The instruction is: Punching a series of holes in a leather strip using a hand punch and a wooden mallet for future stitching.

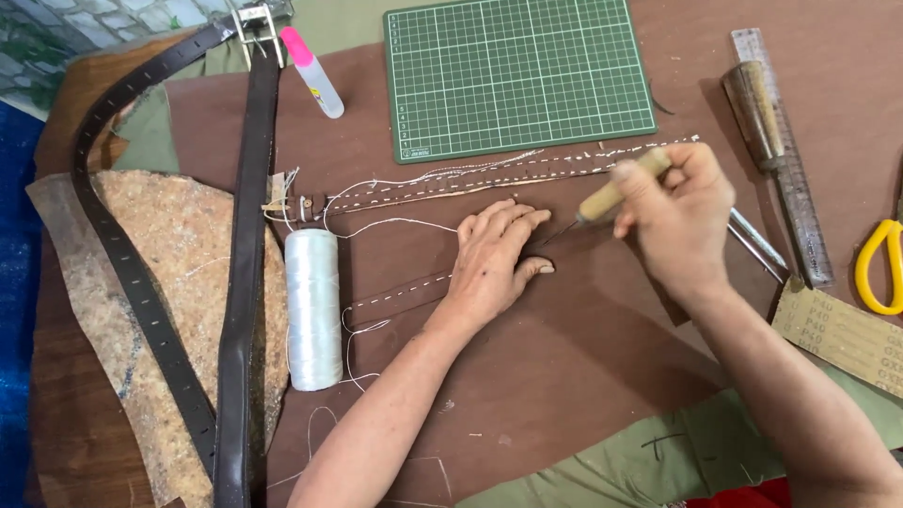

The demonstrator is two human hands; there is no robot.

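Nearest you, at the middle of the brown leather sheet [527, 376], your left hand [494, 259] lies flat, fingers together and stretched out, pressing down a dark leather strap [400, 293] with a line of white stitches along it; it grips nothing. Just to its right, your right hand [679, 218] is closed in a fist around the pale wooden handle of an awl [616, 193], whose thin metal point slants down to the strap right beside your left fingertips. Left of your wrist stands a spool of white thread [313, 309], loose thread trailing to the strap. Beyond your hands runs a second stitched strap [489, 179] (its far end passes behind your right hand). Further back lies the green cutting mat [517, 75], with a pink-capped glue bottle [315, 73] to its left. Far left, a long dark belt [246, 282] crosses the workspace.
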